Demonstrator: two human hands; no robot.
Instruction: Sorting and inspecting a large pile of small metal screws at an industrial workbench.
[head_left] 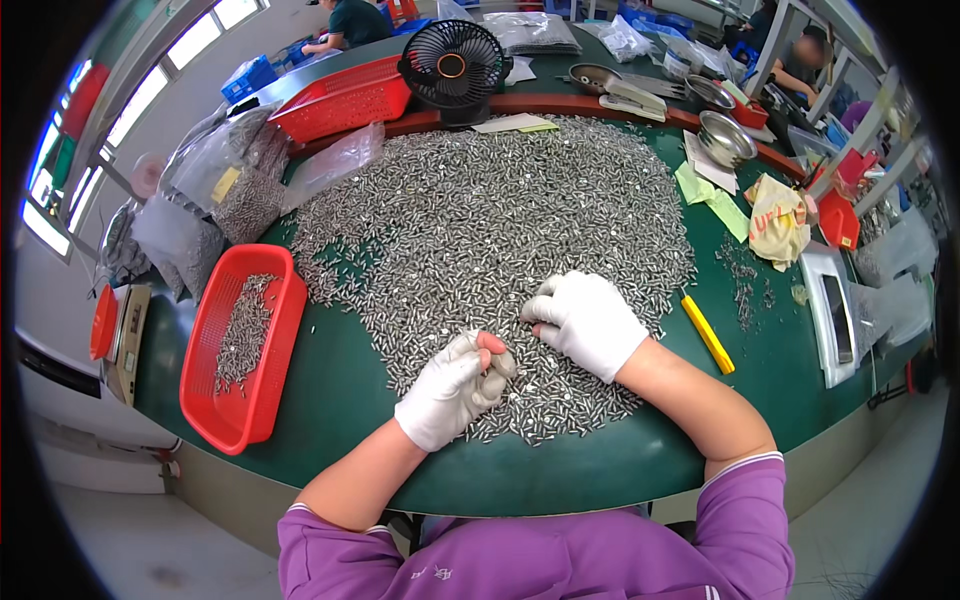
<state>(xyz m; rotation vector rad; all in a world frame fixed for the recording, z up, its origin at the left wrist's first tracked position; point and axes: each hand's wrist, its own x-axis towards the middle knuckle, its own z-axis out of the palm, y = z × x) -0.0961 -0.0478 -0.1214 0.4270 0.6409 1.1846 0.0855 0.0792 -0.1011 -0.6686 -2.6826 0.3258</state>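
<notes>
A wide, thick spread of small silvery metal pins [500,220] covers the middle of the green table. Over its near edge my left hand [455,390], in a white glove with bare fingertips showing, is turned partly upward with fingers curled closed; whatever lies inside the curl is hidden. Just right of it and slightly farther off, my right hand [585,322], also white-gloved, rests back-up on the pins. Its fingers are bent down and drawn together at the pile, and I cannot make out what sits between the tips. The two hands are apart.
At left stands a red plastic basket [243,345] holding more pins, beside filled plastic bags [245,190]. A black fan [455,70] and another red basket [345,98] are at the back. A yellow-handled tool [708,333] and metal bowls [727,138] lie right.
</notes>
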